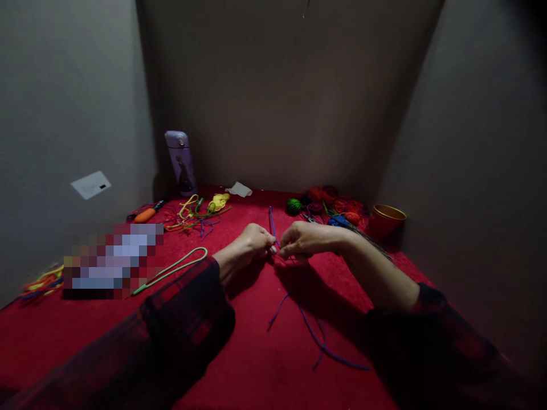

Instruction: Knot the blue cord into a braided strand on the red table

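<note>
Near the middle of the red cloth, my left hand (258,239) pinches a thin cord where it meets other strands. Close on its right, my right hand (299,240) has its fingers pressed together on a thin reddish strand. A blue-purple cord (272,222) runs from between the hands toward the back. Nearer the front, loose purple cord ends (318,341) lie curved on the red cloth (256,364). The exact crossing of the strands is too small to make out.
A purple bottle (182,165), yellow yarn (219,201) and an orange-handled tool (145,215) stand or lie back left. A green cord loop (175,269) lies left. Back right are a green yarn ball (293,206), red yarn (342,204) and a red cup (387,221). Grey walls enclose three sides.
</note>
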A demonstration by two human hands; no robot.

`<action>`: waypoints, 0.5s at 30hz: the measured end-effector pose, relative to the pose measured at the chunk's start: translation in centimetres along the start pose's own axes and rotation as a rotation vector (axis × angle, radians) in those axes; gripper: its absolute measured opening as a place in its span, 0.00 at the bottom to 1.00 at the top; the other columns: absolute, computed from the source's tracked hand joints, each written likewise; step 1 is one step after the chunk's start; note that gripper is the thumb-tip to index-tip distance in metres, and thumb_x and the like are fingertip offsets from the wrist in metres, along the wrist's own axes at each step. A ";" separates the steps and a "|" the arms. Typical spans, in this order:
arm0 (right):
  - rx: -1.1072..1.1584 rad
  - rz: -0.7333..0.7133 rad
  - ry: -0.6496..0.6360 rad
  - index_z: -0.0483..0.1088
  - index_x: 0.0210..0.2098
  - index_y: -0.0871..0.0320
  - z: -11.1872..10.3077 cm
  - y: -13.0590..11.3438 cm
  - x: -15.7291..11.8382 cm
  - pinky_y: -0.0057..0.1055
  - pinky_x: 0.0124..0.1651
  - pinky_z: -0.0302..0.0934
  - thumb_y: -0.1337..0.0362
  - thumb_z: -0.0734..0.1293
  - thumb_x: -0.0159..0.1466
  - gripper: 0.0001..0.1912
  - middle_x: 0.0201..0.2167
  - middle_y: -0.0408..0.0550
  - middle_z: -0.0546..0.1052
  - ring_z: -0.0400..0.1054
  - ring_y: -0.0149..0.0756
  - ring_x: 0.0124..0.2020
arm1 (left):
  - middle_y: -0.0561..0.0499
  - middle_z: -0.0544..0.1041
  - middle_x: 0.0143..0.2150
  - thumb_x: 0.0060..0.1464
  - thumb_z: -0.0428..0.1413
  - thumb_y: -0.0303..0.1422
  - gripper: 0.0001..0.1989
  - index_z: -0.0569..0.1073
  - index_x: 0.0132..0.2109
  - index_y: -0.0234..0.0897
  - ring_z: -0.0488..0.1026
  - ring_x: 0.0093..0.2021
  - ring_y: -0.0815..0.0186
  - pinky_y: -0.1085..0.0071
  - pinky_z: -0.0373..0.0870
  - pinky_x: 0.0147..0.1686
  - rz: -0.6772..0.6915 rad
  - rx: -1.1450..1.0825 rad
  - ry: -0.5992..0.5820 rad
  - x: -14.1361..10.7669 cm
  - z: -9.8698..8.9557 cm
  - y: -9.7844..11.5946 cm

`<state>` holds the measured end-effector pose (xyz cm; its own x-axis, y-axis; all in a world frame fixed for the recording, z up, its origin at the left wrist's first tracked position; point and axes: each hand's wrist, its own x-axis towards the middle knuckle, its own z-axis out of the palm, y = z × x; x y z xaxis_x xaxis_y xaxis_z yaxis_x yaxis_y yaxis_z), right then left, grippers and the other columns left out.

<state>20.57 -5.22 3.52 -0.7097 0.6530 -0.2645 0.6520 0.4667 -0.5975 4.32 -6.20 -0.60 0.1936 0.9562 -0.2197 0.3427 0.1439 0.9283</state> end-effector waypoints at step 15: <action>0.308 0.287 0.499 0.68 0.23 0.63 0.3 0.1 1.4 0.24 0.15 0.44 0.53 0.60 0.61 0.20 0.12 0.44 0.64 0.52 0.24 0.12 | 0.58 0.57 0.12 0.49 0.46 0.23 0.11 0.62 0.21 0.34 0.49 0.11 0.79 0.77 0.41 0.14 -0.046 -0.212 -0.087 -0.3 0.0 0.3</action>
<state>19.53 -4.47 2.87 -0.2612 0.9594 -0.1066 0.6381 0.0888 -0.7648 4.38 -6.47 -0.31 0.2641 0.9231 -0.2795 0.1544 0.2456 0.9570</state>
